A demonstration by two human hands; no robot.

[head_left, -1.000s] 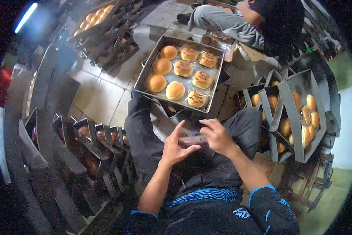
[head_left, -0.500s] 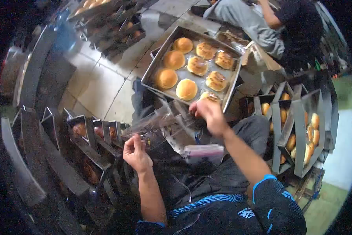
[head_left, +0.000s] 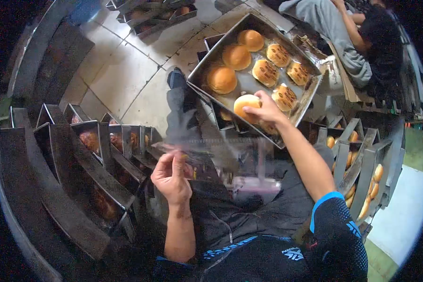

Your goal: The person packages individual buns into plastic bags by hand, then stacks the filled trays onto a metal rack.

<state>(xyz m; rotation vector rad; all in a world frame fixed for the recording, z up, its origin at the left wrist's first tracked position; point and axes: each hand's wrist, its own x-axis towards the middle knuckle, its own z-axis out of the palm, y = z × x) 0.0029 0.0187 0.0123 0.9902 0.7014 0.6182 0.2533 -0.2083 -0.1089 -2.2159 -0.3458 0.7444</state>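
Note:
My left hand (head_left: pixel 173 178) is closed in a pinch on the edge of a clear plastic bag (head_left: pixel 216 146), which stretches out to the right over my lap. The fingers of my right hand (head_left: pixel 268 112) are wrapped round a smooth golden bun (head_left: pixel 245 106) at the near side of a metal tray (head_left: pixel 309 104). Plain round buns (head_left: pixel 236 57) fill the tray's left part. On its right are several buns with dark-striped tops (head_left: pixel 265 72), at least some in clear wrapping. My right hand partly covers another bun at the near corner.
Stacked metal trays with bread (head_left: pixel 89 141) stand to my left. More trays with long rolls (head_left: pixel 375 183) are at my right. A stack of clear bags (head_left: pixel 256 184) lies on my lap. Another person (head_left: pixel 357 42) sits at the far right, beside cardboard (head_left: pixel 343 77).
My right hand has moved from the bag to the tray and taken hold of a plain bun. My left hand still pinches the bag. The view has shifted, so the tray appears farther right.

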